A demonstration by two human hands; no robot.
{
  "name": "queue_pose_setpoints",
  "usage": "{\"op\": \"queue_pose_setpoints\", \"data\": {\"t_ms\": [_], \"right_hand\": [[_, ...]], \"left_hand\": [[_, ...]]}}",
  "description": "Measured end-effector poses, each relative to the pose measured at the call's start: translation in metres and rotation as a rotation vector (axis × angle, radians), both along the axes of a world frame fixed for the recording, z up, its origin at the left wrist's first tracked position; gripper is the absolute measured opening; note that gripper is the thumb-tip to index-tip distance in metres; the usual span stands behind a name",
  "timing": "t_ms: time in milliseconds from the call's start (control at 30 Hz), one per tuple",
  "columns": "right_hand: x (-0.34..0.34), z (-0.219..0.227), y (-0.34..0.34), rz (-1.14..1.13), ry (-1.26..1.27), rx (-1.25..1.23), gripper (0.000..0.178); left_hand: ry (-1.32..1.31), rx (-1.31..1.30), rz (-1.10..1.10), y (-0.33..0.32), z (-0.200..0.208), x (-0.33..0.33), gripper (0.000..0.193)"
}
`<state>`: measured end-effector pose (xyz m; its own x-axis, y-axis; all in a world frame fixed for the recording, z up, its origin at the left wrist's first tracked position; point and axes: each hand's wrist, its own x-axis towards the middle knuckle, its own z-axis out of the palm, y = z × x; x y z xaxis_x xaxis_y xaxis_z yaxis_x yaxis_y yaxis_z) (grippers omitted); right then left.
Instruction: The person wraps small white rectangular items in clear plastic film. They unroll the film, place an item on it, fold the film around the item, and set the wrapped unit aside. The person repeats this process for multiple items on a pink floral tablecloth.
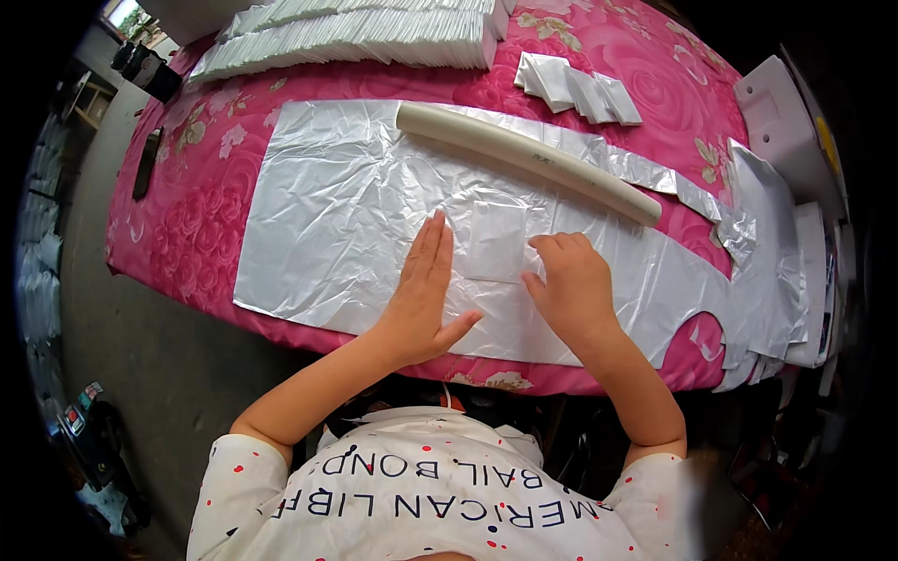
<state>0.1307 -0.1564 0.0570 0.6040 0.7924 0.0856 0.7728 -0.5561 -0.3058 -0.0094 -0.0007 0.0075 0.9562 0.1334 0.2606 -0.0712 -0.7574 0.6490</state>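
A thin, whitish plastic bag (327, 215) lies spread flat and creased in front of me. On it rests a small white rectangular piece (498, 241), its material unclear. My left hand (421, 280) lies flat just left of that piece, fingers straight and together, thumb out to the side. By the piece's right edge is my right hand (572, 280), its fingers bent and a gap showing between thumb and forefinger. Across the bag's far side lies a long cream-coloured plastic pipe (524, 161), slanting down to the right; neither hand touches it.
A pink floral cloth (196, 220) covers the table. Folded white packets stand in long rows (355, 42) at the back, with several more (580, 89) to their right. A dark phone-like object (148, 164) lies left; loose plastic sheets (767, 243) and a white box (786, 122) are right.
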Motion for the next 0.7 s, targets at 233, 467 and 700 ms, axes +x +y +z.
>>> {"op": "queue_pose_setpoints", "data": {"t_ms": [233, 467, 700], "right_hand": [[0.011, -0.053, 0.058, 0.315, 0.046, 0.157, 0.058], [-0.122, -0.058, 0.079, 0.55, 0.462, 0.181, 0.061], [-0.089, -0.045, 0.067, 0.879, 0.516, 0.142, 0.018]], "left_hand": [[0.666, -1.269, 0.091, 0.013, 0.016, -0.118, 0.031], [0.626, -1.351, 0.498, 0.003, -0.018, -0.165, 0.022], [0.857, -0.617, 0.269, 0.013, 0.022, -0.132, 0.022]]}}
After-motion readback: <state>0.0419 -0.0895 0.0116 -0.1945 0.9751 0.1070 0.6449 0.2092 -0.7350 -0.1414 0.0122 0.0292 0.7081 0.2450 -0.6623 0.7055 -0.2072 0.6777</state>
